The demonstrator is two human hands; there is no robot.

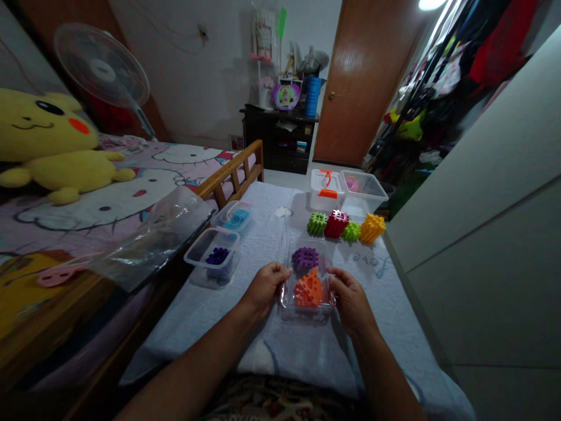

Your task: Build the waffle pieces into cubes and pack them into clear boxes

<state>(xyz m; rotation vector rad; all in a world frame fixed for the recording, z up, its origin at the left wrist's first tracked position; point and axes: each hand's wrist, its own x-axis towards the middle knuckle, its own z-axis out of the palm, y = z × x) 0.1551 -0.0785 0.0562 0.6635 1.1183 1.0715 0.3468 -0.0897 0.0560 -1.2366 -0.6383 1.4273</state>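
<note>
Between my two hands is a clear plastic container (pixel 287 305) on the cloth-covered table. Inside it lie a purple toothed plastic block (pixel 305 259) and, nearer to me, an orange toothed block (pixel 309 289). My left hand (pixel 266 286) pinches the container's left edge. Around its right edge close the fingers of my right hand (pixel 350 298). Beyond the container stand a green block (pixel 317 224), a dark red block (pixel 337 224), a smaller lime block (pixel 351 232) and a yellow block (pixel 372 228) in a row.
To the left are a clear box (pixel 213 245) with dark blue pieces and another box (pixel 234 217) with light blue pieces. At the back sit a lidded bin (pixel 325 190) with orange clips and an uncovered bin (pixel 366 190). A wooden bed rail (pixel 234 172) borders the table's left side.
</note>
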